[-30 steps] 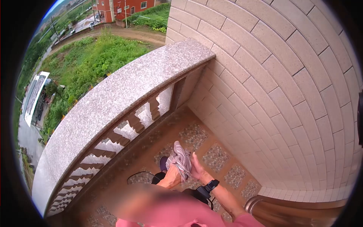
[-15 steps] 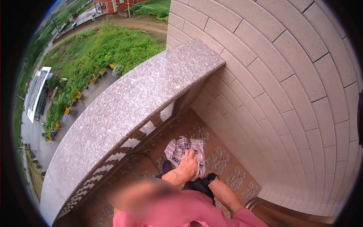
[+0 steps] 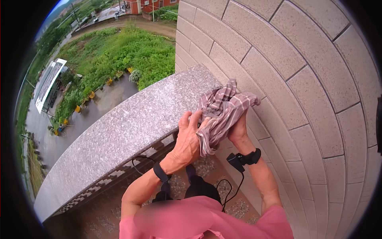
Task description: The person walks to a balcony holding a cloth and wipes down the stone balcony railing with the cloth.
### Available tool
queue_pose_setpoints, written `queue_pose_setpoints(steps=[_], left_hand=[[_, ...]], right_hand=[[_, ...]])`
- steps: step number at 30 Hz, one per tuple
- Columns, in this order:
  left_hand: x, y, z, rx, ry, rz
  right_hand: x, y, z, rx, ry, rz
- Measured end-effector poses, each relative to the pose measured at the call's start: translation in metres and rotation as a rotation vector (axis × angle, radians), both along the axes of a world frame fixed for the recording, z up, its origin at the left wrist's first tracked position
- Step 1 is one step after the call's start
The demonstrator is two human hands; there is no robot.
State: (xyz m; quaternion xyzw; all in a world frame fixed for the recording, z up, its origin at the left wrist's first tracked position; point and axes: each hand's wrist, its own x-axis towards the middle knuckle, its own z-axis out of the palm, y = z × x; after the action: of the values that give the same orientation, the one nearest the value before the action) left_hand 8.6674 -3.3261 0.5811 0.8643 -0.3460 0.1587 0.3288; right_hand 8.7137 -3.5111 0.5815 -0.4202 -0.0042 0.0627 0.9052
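A crumpled striped cloth [image 3: 223, 113], mauve with pale stripes and some dark lettering, is held up at the far end of the granite-topped ledge [image 3: 131, 115], close to the tiled wall. My right hand [image 3: 239, 129] grips the cloth from its right side; folds cover most of those fingers. At the cloth's left edge is my left hand [image 3: 187, 139], back upward. Two of its fingers stretch apart over the ledge, while the others are closed on the cloth's edge and partly hidden by it.
A tiled wall [image 3: 294, 95] rises on the right and meets the ledge. Below, dark shoes stand on a pebble-patterned floor [image 3: 115, 215]. Black straps circle both wrists, and a cable [image 3: 232, 197] hangs by the right one. Beyond the ledge, greenery and a paved yard lie lower down.
Both hands have risen from low near the floor to ledge height, bringing the cloth up with them. My right hand, hidden before, now shows beside the cloth, and the cloth is more spread out.
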Motion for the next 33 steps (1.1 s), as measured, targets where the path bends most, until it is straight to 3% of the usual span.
queue_pose_setpoints(steps=[2,4,6,8,10,12,19,28,30,33], left_hand=[[0.019,0.005,-0.011,-0.225,0.177,0.225],[0.013,0.025,-0.029,-0.237,0.245,0.303],[-0.001,0.049,-0.041,-0.245,0.317,0.394],[-0.018,0.078,-0.05,-0.234,0.416,0.517],[-0.033,0.101,-0.052,-0.236,0.433,0.599],[-0.044,0.122,-0.054,-0.092,0.258,0.692],[-0.078,0.188,-0.09,0.215,0.152,0.966],[-0.105,0.279,-0.118,0.106,0.106,1.126],[-0.099,0.272,-0.115,0.21,0.128,1.164],[-0.1,0.275,-0.118,0.169,0.095,1.155]], right_hand=[[0.048,-0.01,-0.009,-0.524,-0.171,-0.245],[0.085,-0.003,-0.015,-1.319,-0.261,-0.476],[0.105,-0.007,-0.038,-1.6,-0.224,-0.094],[0.099,0.016,-0.065,-1.999,-0.5,-0.225],[0.103,0.029,-0.08,-2.049,-0.669,-0.292],[0.107,0.038,-0.062,-2.147,-0.435,-0.033],[0.11,0.027,-0.08,-2.168,-0.577,-0.144],[0.105,0.04,-0.092,-2.147,-0.574,-0.211],[0.089,0.07,-0.093,-2.076,-0.661,-0.195],[0.047,0.149,-0.084,-1.953,-0.819,-0.13]])
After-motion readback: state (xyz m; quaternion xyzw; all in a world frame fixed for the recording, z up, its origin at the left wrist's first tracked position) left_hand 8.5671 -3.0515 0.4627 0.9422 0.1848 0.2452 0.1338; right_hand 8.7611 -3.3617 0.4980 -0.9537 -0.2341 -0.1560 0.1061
